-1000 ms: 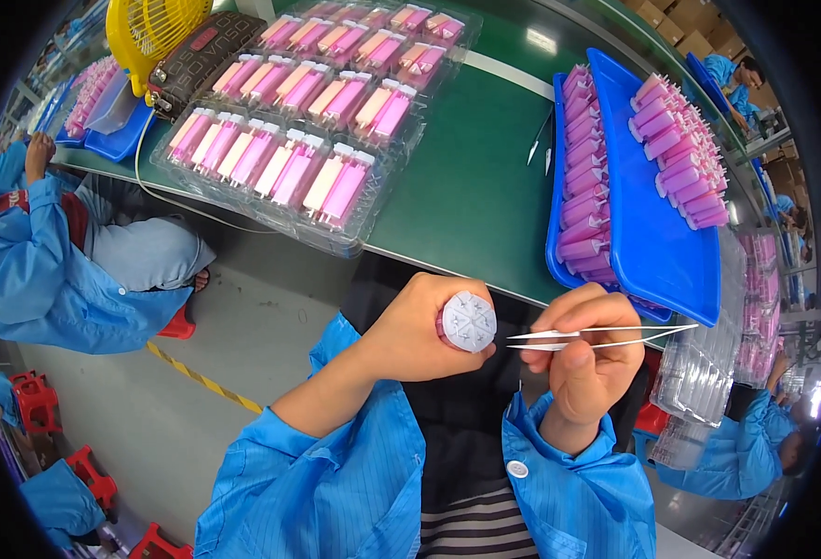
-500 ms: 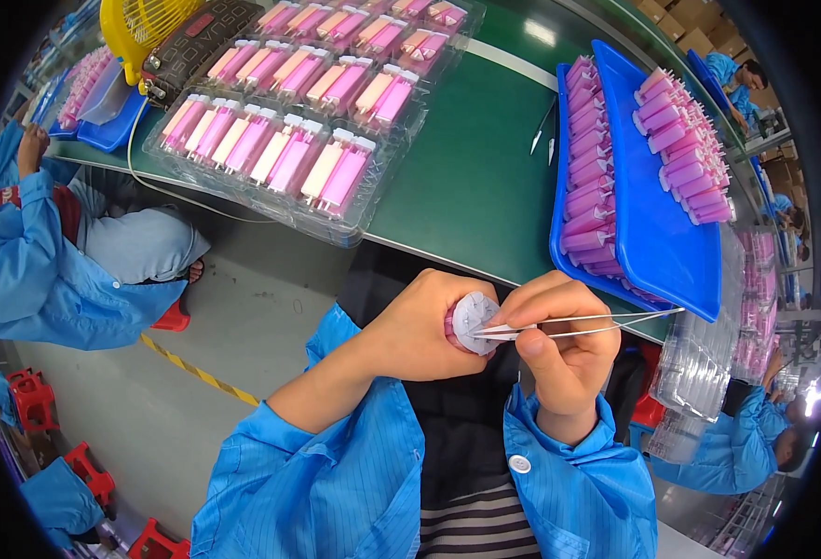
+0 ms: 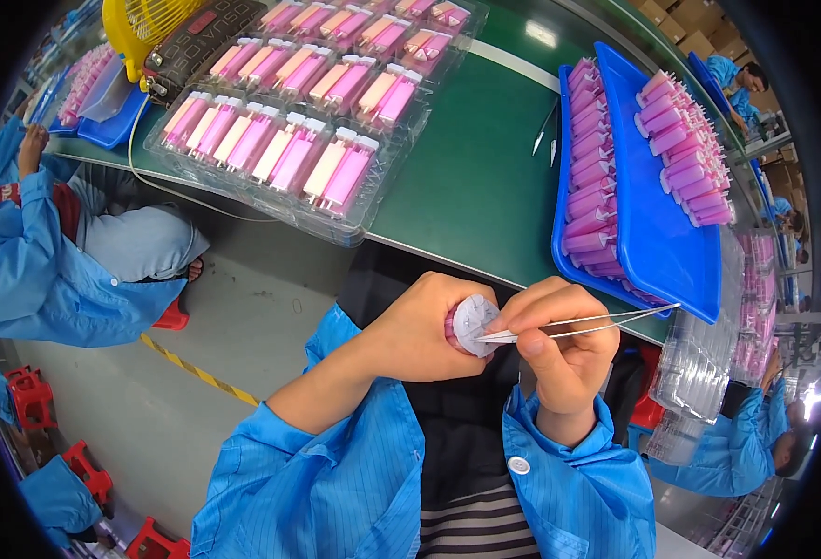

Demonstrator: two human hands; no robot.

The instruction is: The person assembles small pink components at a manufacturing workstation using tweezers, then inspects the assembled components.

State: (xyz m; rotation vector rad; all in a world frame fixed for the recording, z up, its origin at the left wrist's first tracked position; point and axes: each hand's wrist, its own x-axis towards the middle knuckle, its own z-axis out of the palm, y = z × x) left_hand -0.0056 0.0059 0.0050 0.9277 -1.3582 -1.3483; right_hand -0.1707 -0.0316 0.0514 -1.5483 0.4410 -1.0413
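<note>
My left hand (image 3: 415, 331) is closed round a pink piece (image 3: 450, 329), mostly hidden in the fist. On its end, facing up between thumb and fingers, sits a pale, roundish, translucent disc (image 3: 469, 322). My right hand (image 3: 564, 340) pinches a pair of metal tweezers (image 3: 606, 323) between thumb and fingers. The tweezer tips touch or nearly touch the lower right part of the disc. Whether a small part sits between the tips is too fine to make out. Both hands are in front of the table's near edge.
Clear plastic trays (image 3: 359, 226) of pink and cream pieces lie on the green table (image 3: 466, 158). Blue trays (image 3: 648, 233) of pink pieces stand at right, with tweezers (image 3: 542, 130) nearby. A yellow fan (image 3: 135, 47) is far left. A co-worker (image 3: 56, 242) sits at left.
The tweezer tips have shifted slightly down and right across the disc, and the tweezers' rear end sits a little higher. My left hand holds almost the same place.
</note>
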